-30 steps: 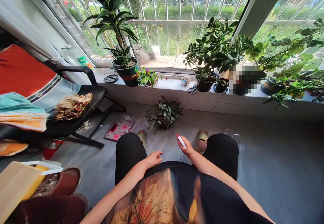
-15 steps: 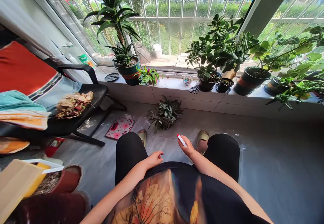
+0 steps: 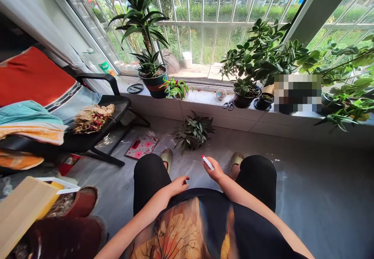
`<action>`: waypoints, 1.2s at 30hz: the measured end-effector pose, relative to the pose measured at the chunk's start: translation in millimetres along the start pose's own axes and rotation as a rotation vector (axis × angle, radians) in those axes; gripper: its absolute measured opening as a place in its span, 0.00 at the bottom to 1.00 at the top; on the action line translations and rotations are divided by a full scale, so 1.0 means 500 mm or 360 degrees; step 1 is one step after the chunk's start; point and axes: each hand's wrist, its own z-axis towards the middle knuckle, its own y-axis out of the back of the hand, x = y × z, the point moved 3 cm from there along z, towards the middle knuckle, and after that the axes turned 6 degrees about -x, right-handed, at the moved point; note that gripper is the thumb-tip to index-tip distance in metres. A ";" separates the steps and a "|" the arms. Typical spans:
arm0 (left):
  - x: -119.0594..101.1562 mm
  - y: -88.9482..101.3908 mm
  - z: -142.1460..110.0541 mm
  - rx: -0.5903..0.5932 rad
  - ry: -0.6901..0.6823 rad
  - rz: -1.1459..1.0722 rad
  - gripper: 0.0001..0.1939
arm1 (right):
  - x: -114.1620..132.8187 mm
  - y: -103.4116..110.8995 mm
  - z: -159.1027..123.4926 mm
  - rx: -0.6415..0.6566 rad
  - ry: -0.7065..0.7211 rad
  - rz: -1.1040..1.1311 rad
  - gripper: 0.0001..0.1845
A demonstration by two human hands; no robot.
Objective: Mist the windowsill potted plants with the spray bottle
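My right hand (image 3: 215,170) is closed round a small white tube with a red tip (image 3: 207,162), held slanted between my knees. The red end points up and to the left. My left hand (image 3: 179,185) lies over my lap beside my left thigh, its fingers loosely bent and apart, with nothing seen in it. On the floor ahead of both hands stands a dark leafy plant (image 3: 199,127); its pot is hidden by the leaves.
Along the windowsill stand a tall aloe (image 3: 152,81), scissors (image 3: 228,105), a clear tub of beads (image 3: 221,94) and a jade plant (image 3: 245,91). A pink patterned scale (image 3: 142,147) lies on the floor. At left is a black chair (image 3: 117,112) with dried leaves (image 3: 92,118), beside a cardboard box (image 3: 27,208).
The view has turned slightly left, so the sill and chair appear further right. My right hand, still on the tube, has shifted a little left; my left hand has hardly moved.
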 end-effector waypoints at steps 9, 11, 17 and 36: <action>0.028 -0.010 0.002 -0.0044 0.0012 -0.0021 0.30 | 0.040 -0.018 0.021 0.0057 -0.0004 -0.0073 0.13; 0.032 -0.011 0.001 -0.0053 0.0007 -0.0032 0.30 | 0.027 -0.023 0.020 0.0067 -0.0043 -0.0121 0.14; 0.036 -0.009 -0.005 -0.0067 -0.0007 -0.0078 0.29 | 0.031 -0.028 0.012 0.0120 0.0049 -0.0119 0.12; 0.020 0.004 -0.017 -0.0099 0.0020 -0.0180 0.29 | -0.017 -0.062 -0.020 0.0575 0.0202 -0.0227 0.05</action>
